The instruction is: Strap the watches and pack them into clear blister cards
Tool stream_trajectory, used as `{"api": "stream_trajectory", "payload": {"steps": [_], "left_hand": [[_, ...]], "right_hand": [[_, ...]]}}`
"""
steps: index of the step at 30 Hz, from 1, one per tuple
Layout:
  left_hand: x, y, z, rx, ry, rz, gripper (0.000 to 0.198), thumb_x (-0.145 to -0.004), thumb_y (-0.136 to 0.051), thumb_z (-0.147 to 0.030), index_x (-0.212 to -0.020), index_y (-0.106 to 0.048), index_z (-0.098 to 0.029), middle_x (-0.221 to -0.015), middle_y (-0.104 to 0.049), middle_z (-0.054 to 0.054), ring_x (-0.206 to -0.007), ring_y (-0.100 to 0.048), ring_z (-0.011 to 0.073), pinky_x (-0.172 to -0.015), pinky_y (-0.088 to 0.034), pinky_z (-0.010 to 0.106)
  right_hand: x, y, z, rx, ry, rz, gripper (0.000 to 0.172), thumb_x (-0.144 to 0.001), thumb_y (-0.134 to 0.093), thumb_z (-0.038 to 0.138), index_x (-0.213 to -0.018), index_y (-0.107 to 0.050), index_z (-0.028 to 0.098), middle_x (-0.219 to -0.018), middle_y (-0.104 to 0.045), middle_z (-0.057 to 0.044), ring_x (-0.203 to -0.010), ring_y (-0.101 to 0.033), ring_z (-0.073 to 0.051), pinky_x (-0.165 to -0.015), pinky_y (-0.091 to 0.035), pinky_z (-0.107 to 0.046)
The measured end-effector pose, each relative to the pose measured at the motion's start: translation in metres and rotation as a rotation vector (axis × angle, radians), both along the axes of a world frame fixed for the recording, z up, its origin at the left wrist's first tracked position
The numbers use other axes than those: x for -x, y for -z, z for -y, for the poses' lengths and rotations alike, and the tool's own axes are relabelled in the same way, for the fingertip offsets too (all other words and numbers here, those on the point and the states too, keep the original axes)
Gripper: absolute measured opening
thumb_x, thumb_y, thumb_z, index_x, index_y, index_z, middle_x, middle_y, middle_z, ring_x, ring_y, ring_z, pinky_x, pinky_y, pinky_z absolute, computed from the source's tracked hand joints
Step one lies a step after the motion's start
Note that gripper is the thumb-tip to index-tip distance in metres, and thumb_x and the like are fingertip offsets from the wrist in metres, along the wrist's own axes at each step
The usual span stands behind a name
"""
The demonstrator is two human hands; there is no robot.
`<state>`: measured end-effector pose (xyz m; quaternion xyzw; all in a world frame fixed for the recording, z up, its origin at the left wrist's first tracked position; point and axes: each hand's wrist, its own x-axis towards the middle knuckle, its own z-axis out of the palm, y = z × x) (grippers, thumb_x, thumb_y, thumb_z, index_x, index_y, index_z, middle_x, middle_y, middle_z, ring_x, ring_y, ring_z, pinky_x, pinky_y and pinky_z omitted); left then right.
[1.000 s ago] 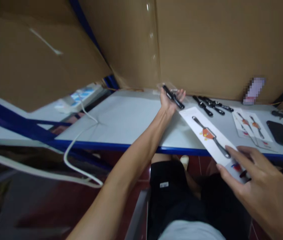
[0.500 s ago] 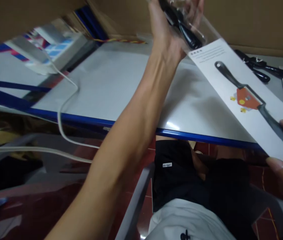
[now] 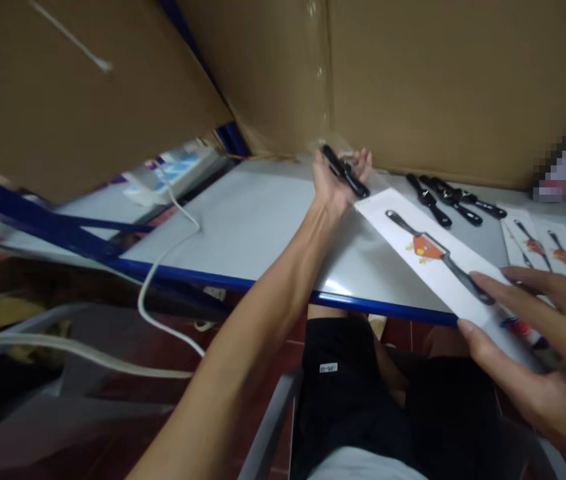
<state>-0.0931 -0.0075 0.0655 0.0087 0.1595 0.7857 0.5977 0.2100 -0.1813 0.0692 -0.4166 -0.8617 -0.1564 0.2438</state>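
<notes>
My left hand point(image 3: 333, 190) is stretched toward the back of the table, palm up, with its fingers curled beneath a black spokeshave point(image 3: 345, 172). Clear plastic film surrounds the tool. A long white card point(image 3: 405, 230), printed with a spokeshave picture, slants from the left hand to my right hand point(image 3: 557, 360). The right hand pinches the card's near end between thumb and fingers. How far the card sits inside the plastic cannot be made out. Beyond the card, several more black spokeshaves point(image 3: 430, 200) lie on the table.
Loose printed cards point(image 3: 563, 253) lie at the right of the grey table point(image 3: 203, 247), which has a blue front edge. Brown cardboard point(image 3: 437, 80) walls the back and left. A white power strip point(image 3: 177, 175) lies at left, and a white cable point(image 3: 150, 280) hangs over the edge.
The view has shifted, so both hands and the card appear lower and more of the right side shows. My right hand is now mostly in view. Both hands keep their hold.
</notes>
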Motion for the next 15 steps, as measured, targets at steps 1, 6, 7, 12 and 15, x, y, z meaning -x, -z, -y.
{"api": "stream_trajectory", "payload": {"steps": [1, 6, 7, 12, 15], "left_hand": [[0.000, 0.004, -0.003, 0.018, 0.003, -0.025, 0.053, -0.106, -0.029, -0.058, -0.111, -0.058, -0.014, -0.133, -0.062, 0.020, -0.136, -0.056, 0.0352, -0.102, -0.053, 0.056], [0.004, 0.024, -0.021, 0.029, 0.055, -0.048, 0.059, -0.102, -0.028, -0.064, -0.102, -0.060, -0.015, -0.112, -0.067, 0.020, -0.121, -0.065, 0.0331, -0.091, -0.061, 0.049], [0.005, 0.026, -0.022, 0.033, 0.061, -0.042, 0.059, -0.102, -0.029, -0.065, -0.099, -0.060, -0.015, -0.110, -0.067, 0.021, -0.118, -0.066, 0.0327, -0.090, -0.062, 0.048], [0.003, 0.027, -0.021, 0.073, 0.087, -0.008, 0.057, -0.101, -0.032, -0.065, -0.092, -0.059, -0.015, -0.103, -0.067, 0.021, -0.112, -0.068, 0.0326, -0.089, -0.061, 0.047], [0.002, 0.025, -0.020, 0.080, 0.093, 0.015, 0.057, -0.100, -0.034, -0.065, -0.092, -0.059, -0.015, -0.104, -0.067, 0.021, -0.112, -0.068, 0.0335, -0.089, -0.060, 0.047]], "right_hand": [[0.007, -0.004, 0.002, -0.030, 0.015, 0.001, 0.045, -0.094, -0.058, 0.052, -0.133, -0.069, 0.032, -0.114, -0.072, -0.011, -0.101, -0.068, -0.037, -0.074, -0.053, -0.044], [0.022, -0.008, 0.023, -0.039, 0.074, 0.010, 0.041, -0.095, -0.055, 0.046, -0.126, -0.072, 0.024, -0.103, -0.074, -0.012, -0.090, -0.069, -0.032, -0.069, -0.053, -0.039], [0.023, -0.008, 0.026, -0.031, 0.079, 0.009, 0.040, -0.095, -0.055, 0.045, -0.124, -0.073, 0.024, -0.103, -0.074, -0.012, -0.089, -0.069, -0.031, -0.069, -0.054, -0.039], [0.026, -0.008, 0.030, -0.026, 0.099, 0.006, 0.035, -0.093, -0.058, 0.039, -0.120, -0.074, 0.023, -0.107, -0.074, -0.013, -0.089, -0.069, -0.030, -0.071, -0.055, -0.040], [0.025, -0.008, 0.030, -0.030, 0.106, 0.010, 0.035, -0.093, -0.059, 0.039, -0.121, -0.074, 0.023, -0.108, -0.073, -0.013, -0.089, -0.069, -0.031, -0.072, -0.055, -0.040]]}}
